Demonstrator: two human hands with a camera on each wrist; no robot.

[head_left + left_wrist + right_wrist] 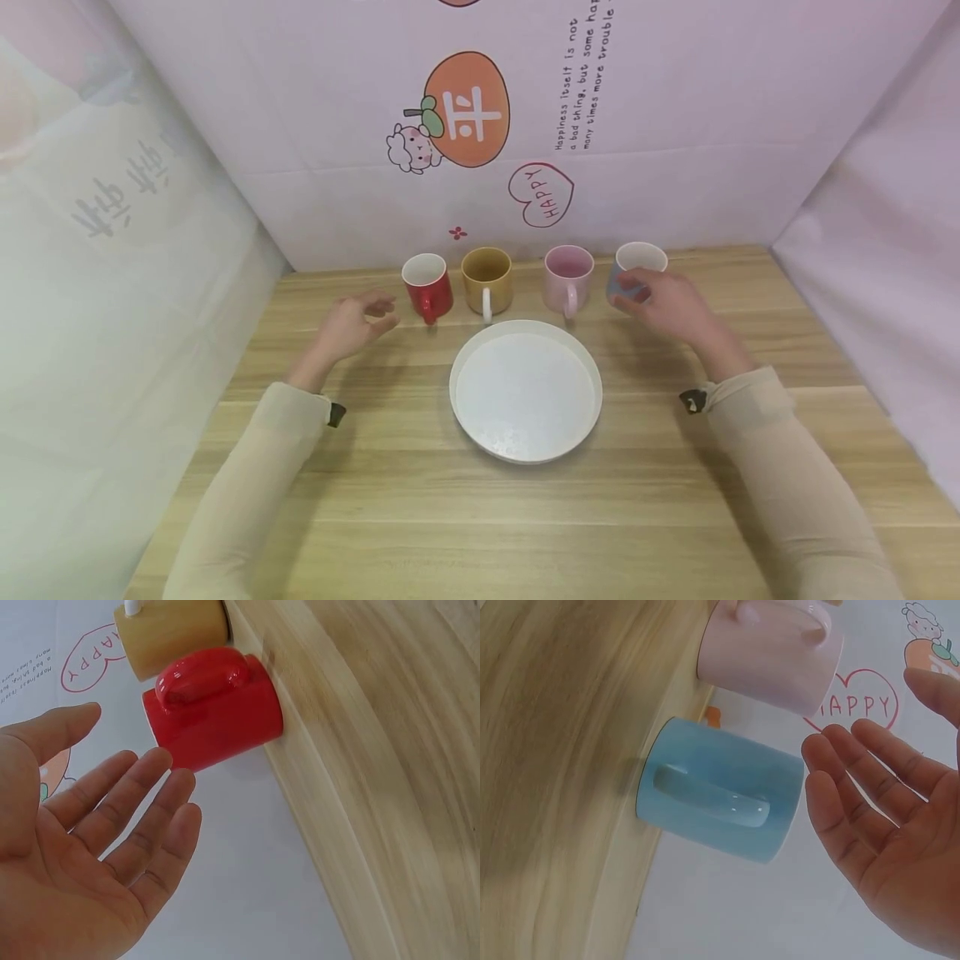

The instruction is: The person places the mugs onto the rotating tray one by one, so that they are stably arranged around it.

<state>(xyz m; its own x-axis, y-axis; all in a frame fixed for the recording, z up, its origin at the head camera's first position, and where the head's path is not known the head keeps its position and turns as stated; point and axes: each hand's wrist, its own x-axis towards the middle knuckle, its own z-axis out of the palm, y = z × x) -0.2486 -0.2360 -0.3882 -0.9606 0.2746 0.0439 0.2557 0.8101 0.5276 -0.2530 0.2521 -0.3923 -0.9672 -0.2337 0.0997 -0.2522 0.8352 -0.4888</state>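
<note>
Left of the red mug (431,293), my left hand (354,325) hovers with loosely bent fingers and nothing in them. In the left wrist view the fingertips are close to the rim of the red mug (221,716). My right hand (663,307) reaches in front of the light blue mug (617,279), covering part of it in the head view. The right wrist view shows the blue mug (720,791) upright on the table, its handle facing the camera, with the relaxed fingers (829,799) just beyond its rim and holding nothing.
Between the outer mugs stand a yellow mug (480,287) with a white handle and a pink mug (562,287). A round white tray (525,392) lies in front of them on the wooden table (480,533). Behind the mugs hangs a printed white cloth (337,192).
</note>
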